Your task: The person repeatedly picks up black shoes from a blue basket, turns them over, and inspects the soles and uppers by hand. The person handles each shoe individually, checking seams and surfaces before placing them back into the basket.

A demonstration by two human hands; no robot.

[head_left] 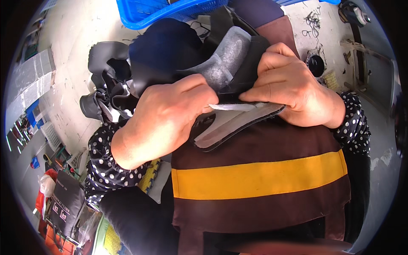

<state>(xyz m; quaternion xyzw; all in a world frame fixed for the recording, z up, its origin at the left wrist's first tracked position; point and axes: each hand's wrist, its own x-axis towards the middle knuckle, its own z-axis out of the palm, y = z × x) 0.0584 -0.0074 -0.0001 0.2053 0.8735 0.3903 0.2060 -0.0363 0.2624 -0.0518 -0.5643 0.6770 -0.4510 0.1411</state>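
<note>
Both hands are closed on a black shoe upper (240, 83) of leather-like material, held above my lap. Its inner side shows a grey backing patch (231, 55), and a pale-lined flap (238, 123) with a dark edge hangs toward me. My left hand (170, 114) pinches the near edge by a thin white strip (233, 106). On the other side, my right hand (289, 85) grips that edge, with its thumb and index finger stretched along it. The tips of the left fingers are partly hidden.
A brown apron (255, 216) with a yellow band covers my lap. Black pieces (108, 80) lie in a pile at the left, near a dark rounded shape (165, 51). Beyond stands a blue basket (144, 15). A dark bag (66, 204) sits at lower left, a metal frame (369, 63) at right.
</note>
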